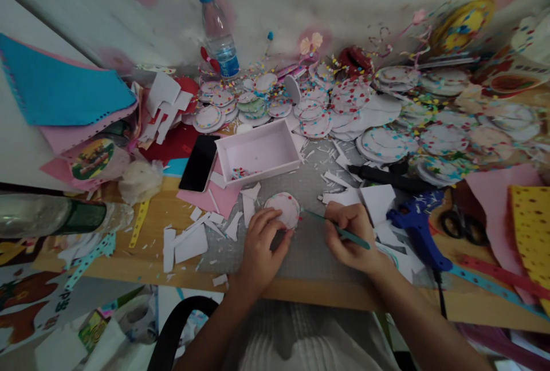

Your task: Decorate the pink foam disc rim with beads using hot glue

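Note:
My left hand (261,240) rests on the grey mat (306,245), fingers curled on the edge of a round white disc (284,208) with coloured dots, pinning it down. My right hand (350,236) is closed around a thin teal tool (339,230) held like a pen, its tip pointing left toward the disc's right edge. A white shallow box (258,153) with a few coloured bits inside sits just beyond the disc.
Several finished dotted discs (318,110) are heaped at the back, beside a water bottle (218,36). A black phone (199,162) lies left of the box. A blue glue gun (419,231), scissors (462,223), paper scraps and coloured sheets (55,87) surround the mat.

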Motion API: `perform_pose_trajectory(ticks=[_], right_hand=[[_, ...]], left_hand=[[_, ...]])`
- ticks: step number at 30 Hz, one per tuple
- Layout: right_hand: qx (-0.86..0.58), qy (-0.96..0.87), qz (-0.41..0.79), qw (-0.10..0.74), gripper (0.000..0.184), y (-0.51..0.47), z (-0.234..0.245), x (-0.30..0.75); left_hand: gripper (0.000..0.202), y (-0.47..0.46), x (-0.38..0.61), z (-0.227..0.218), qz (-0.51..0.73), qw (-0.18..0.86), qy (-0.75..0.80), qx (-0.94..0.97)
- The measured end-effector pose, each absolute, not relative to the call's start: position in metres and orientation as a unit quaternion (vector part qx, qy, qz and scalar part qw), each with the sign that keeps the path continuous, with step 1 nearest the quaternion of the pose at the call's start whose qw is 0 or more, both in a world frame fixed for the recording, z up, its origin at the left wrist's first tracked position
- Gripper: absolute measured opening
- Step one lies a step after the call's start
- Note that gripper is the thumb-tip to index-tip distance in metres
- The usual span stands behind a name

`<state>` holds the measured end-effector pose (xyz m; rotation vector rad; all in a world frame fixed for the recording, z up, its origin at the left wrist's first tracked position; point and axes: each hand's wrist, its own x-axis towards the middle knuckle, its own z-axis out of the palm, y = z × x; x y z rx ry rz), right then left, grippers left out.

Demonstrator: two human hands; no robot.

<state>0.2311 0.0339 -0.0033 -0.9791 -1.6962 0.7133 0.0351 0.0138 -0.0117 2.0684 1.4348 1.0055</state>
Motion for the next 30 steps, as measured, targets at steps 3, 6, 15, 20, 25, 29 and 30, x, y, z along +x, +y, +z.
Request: perform_pose_trajectory(ticks=[3,6,15,20,25,29,30], right_hand=[[-0.411,-0.707,0.287,0.498,0.031,0.0338,-0.0047,0.2315],[-0.41,-0.711,0.287,0.494,0.031,0.0342,-0.0045,0.2318],[-0.402,-0.719,0.286,0.489,0.032,0.0347,-0.0058,0.2328],[-0.404,-0.688,0.308,0.518,0.029,0.0345,-0.0057,0.2319],[-0.412,-0.657,0.355,0.522,0.025,0.0336,-0.0008,0.2298],[-0.41,-0.64,0.376,0.53,0.022,0.0335,0.0025,0.2284],[-0.411,-0.634,0.383,0.532,0.021,0.0335,0.0028,0.2282]], left_hand=[[0.004,0.0135,0.0348,-0.0113,0.362,0.218,0.517,0.745],[0.005,0.0135,0.0345,-0.0108,0.361,0.221,0.519,0.743],[0.004,0.0139,0.0355,-0.01,0.359,0.219,0.524,0.741],[0.003,0.0138,0.0349,-0.0109,0.361,0.219,0.519,0.744],[0.004,0.0141,0.035,-0.0089,0.363,0.225,0.519,0.74],[0.005,0.014,0.0348,-0.008,0.373,0.234,0.516,0.735],[0.005,0.014,0.0347,-0.008,0.374,0.235,0.517,0.734]])
